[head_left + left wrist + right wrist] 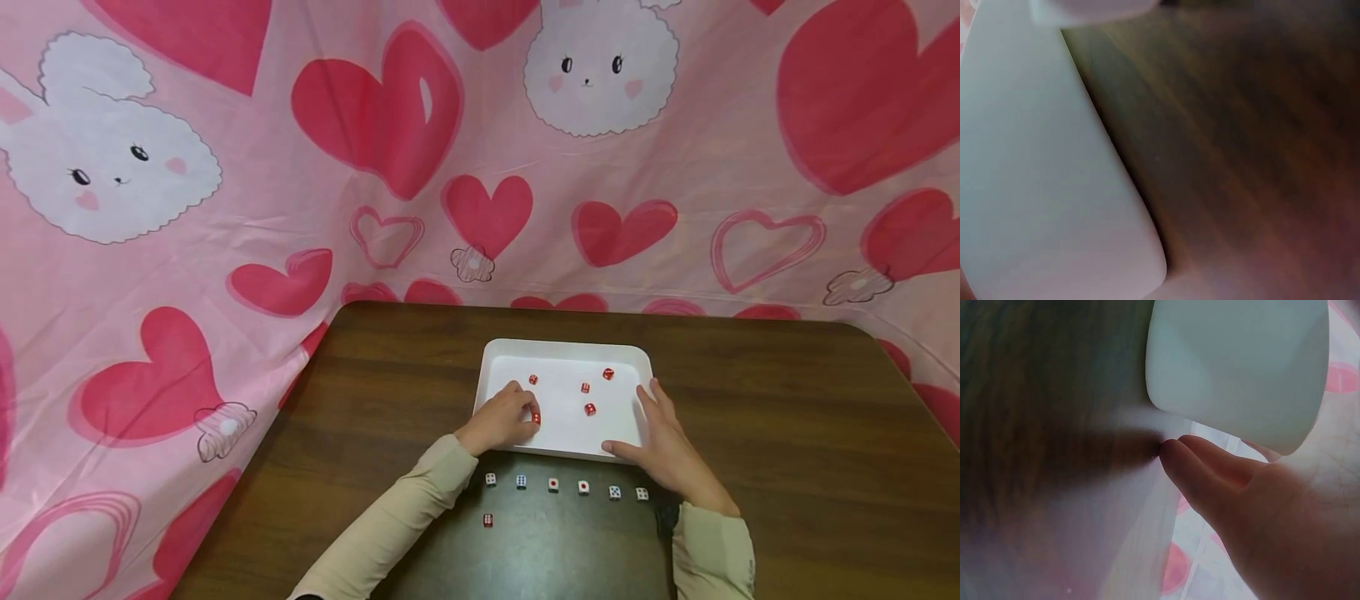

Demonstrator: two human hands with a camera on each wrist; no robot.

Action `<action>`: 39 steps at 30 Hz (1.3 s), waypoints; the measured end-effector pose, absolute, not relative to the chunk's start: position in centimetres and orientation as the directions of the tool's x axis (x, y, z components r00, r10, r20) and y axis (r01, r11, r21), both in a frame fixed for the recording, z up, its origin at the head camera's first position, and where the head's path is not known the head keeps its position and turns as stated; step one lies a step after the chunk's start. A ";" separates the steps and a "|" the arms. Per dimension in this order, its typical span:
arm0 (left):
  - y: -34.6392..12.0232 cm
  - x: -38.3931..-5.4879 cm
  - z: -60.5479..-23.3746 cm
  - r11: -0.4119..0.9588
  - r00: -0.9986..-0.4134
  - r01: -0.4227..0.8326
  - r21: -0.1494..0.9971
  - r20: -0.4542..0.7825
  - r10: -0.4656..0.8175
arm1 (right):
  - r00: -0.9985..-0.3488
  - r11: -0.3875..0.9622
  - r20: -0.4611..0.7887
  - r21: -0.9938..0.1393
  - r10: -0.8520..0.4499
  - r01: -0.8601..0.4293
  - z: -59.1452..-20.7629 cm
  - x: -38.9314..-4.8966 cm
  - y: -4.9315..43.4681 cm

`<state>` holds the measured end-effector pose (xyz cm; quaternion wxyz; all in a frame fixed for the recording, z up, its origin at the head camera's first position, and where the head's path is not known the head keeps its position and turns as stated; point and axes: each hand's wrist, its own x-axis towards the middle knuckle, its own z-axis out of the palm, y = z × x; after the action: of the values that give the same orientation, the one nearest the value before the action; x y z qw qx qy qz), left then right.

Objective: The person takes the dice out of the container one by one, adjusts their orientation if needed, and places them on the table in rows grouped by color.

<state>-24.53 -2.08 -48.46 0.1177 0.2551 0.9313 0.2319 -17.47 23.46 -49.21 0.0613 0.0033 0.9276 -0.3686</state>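
Observation:
A white tray (562,454) lies on the table with several red dice inside, among them a red die (590,409) right of its middle. Over the tray's left part, my left hand (504,417) pinches another red die (536,419) between thumb and fingers. My right hand (667,446) is at the tray's right end, its thumb over the front rim and its fingers extended along the side. In the right wrist view the fingers (1194,469) reach down to the tabletop beside the tray wall (1235,362). The left wrist view shows only the tray's outer wall (1054,162) and wood.
In front of the tray, several white dice, such as a white die (553,485), form a row. A single red die (488,521) sits nearer, below the row's left end. The dark wooden table (787,433) meets a pink heart-printed cloth (495,125) behind and at the sides.

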 end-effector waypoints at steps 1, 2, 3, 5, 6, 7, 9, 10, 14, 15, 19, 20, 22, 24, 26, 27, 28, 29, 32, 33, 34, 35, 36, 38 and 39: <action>-2.1 -24.5 -48.5 0.762 -0.843 0.420 0.493 -0.098 0.529 | -0.993 0.729 -0.112 -0.682 -0.040 0.048 -49.2 -17.5 23.4; -2.2 -24.5 -48.5 0.761 -0.844 0.420 0.494 -0.096 0.528 | -0.993 0.729 -0.112 -0.683 -0.040 0.047 -49.2 -17.4 23.4; -2.2 -24.5 -48.5 0.759 -0.845 0.420 0.497 -0.092 0.527 | -0.993 0.729 -0.111 -0.683 -0.040 0.047 -49.2 -17.4 23.4; -2.3 -24.5 -48.5 0.756 -0.850 0.411 0.510 -0.087 0.520 | -0.993 0.727 -0.114 -0.685 -0.040 0.049 -49.1 -17.4 23.4; -2.3 -24.5 -48.6 0.751 -0.853 0.406 0.521 -0.079 0.517 | -0.992 0.726 -0.118 -0.686 -0.039 0.053 -49.1 -17.3 23.3; -2.3 -24.6 -48.6 0.746 -0.856 0.401 0.532 -0.072 0.512 | -0.992 0.725 -0.122 -0.686 -0.038 0.056 -49.1 -17.3 23.3; -2.4 -24.6 -48.8 0.733 -0.863 0.389 0.558 -0.058 0.502 | -0.991 0.723 -0.130 -0.688 -0.037 0.063 -49.0 -17.3 23.3; -2.5 -24.6 -48.8 0.725 -0.866 0.384 0.571 -0.051 0.498 | -0.990 0.721 -0.135 -0.689 -0.037 0.067 -49.0 -17.2 23.2; -2.6 -24.7 -48.9 0.693 -0.872 0.369 0.620 -0.028 0.489 | -0.988 0.717 -0.147 -0.693 -0.037 0.076 -49.0 -17.0 23.2; -2.6 -24.7 -48.9 0.684 -0.873 0.365 0.631 -0.023 0.487 | -0.988 0.716 -0.149 -0.693 -0.037 0.077 -49.0 -17.0 23.2; -2.8 -24.7 -48.7 0.656 -0.883 0.337 0.675 -0.015 0.469 | -0.988 0.716 -0.147 -0.694 -0.037 0.077 -49.0 -16.9 23.1; -2.8 -24.6 -48.7 0.651 -0.886 0.328 0.685 -0.016 0.463 | -0.989 0.716 -0.145 -0.694 -0.037 0.075 -49.0 -16.9 23.1; -2.9 -24.6 -48.5 0.645 -0.893 0.311 0.698 -0.019 0.450 | -0.990 0.715 -0.139 -0.695 -0.036 0.071 -49.0 -16.9 23.1; -3.0 -24.5 -48.2 0.636 -0.898 0.290 0.715 -0.027 0.440 | -0.991 0.716 -0.131 -0.695 -0.037 0.066 -49.0 -16.9 23.0; -3.0 -24.4 -48.1 0.623 -0.899 0.278 0.731 -0.030 0.437 | -0.991 0.717 -0.126 -0.694 -0.037 0.062 -48.9 -16.8 23.0; -3.0 -24.4 -48.0 0.618 -0.901 0.267 0.739 -0.037 0.433 | -0.992 0.718 -0.124 -0.693 -0.036 0.061 -48.9 -16.8 23.0; -3.1 -24.4 -47.9 0.610 -0.902 0.259 0.749 -0.040 0.431 | -0.992 0.720 -0.122 -0.691 -0.035 0.060 -49.0 -16.8 22.9; -3.1 -24.3 -47.9 0.601 -0.903 0.244 0.761 -0.049 0.428 | -0.992 0.722 -0.119 -0.689 -0.035 0.058 -49.0 -16.8 22.9; -3.2 -24.1 -47.7 0.572 -0.903 0.200 0.795 -0.077 0.423 | -0.993 0.726 -0.113 -0.686 -0.035 0.052 -49.0 -16.8 22.9; -3.2 -24.0 -47.7 0.560 -0.902 0.186 0.807 -0.085 0.422 | -0.993 0.726 -0.111 -0.686 -0.035 0.051 -49.0 -16.7 22.9; -3.3 -23.9 -47.6 0.547 -0.901 0.170 0.820 -0.095 0.423 | -0.993 0.726 -0.109 -0.686 -0.036 0.049 -49.0 -16.7 22.9; -3.3 -23.8 -47.6 0.535 -0.900 0.155 0.830 -0.105 0.423 | -0.993 0.726 -0.110 -0.686 -0.035 0.050 -49.0 -16.7 22.9; -3.3 -23.8 -47.5 0.523 -0.899 0.141 0.840 -0.113 0.424 | -0.993 0.726 -0.111 -0.686 -0.035 0.051 -49.0 -16.7 22.9; -3.4 -23.6 -47.3 0.497 -0.896 0.110 0.861 -0.131 0.425 | -0.993 0.727 -0.110 -0.685 -0.034 0.051 -49.0 -16.7 22.9; -3.4 -23.5 -47.2 0.486 -0.895 0.093 0.869 -0.141 0.424 | -0.993 0.727 -0.112 -0.684 -0.033 0.053 -49.0 -16.6 22.9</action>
<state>-23.51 -3.43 -47.22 0.1710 0.1530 0.8448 0.4834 -16.64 22.88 -48.98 0.0582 0.0055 0.9275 -0.3692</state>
